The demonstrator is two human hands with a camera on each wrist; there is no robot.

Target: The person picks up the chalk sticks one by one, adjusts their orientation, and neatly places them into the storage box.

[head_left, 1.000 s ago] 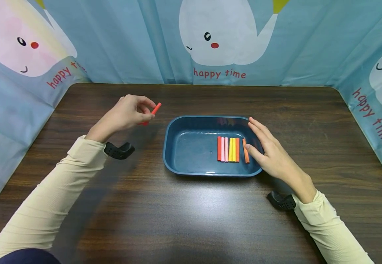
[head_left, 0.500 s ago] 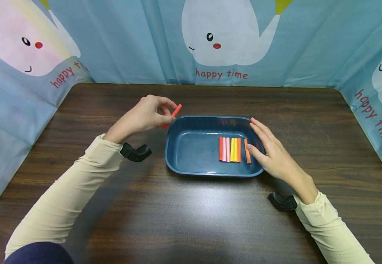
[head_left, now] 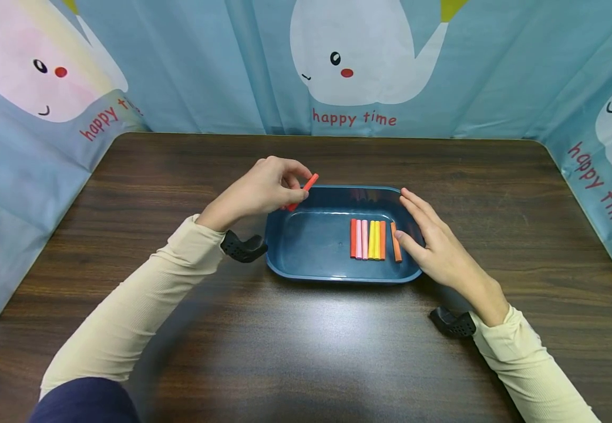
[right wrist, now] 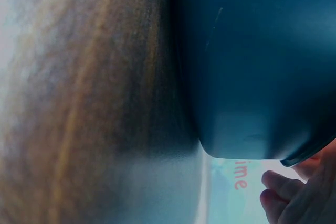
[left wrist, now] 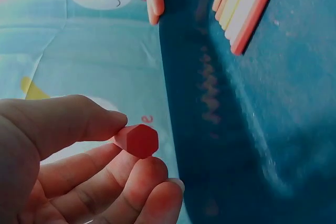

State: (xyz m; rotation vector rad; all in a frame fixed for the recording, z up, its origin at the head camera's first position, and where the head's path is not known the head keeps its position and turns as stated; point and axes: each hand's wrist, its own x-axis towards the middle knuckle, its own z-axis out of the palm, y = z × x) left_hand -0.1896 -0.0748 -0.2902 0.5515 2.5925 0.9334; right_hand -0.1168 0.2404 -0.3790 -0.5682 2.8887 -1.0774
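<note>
In the head view my left hand [head_left: 269, 187] pinches a red crayon-like stick [head_left: 311, 181] between thumb and fingers, over the back left corner of a blue tray [head_left: 306, 277]. The left wrist view shows that stick's six-sided end [left wrist: 143, 141]. My right hand [head_left: 435, 249] rests at the tray's right rim, fingers straight, thumb reaching over the inside. Near the thumb a separate orange stick [head_left: 395, 242] lies slightly tilted. Beside it in the tray is a side-by-side row of red, pink, yellow and orange sticks [head_left: 372, 239].
The tray stands on a dark wood-grain table [head_left: 306, 352]. A blue curtain [head_left: 190, 64] printed with white whales hangs along the table's back and sides. Black wrist cameras [head_left: 244, 247] are worn below both hands.
My left hand has moved right with the red stick, from the table left of the tray to above its back left corner. The right hand and the sticks in the tray stay put.
</note>
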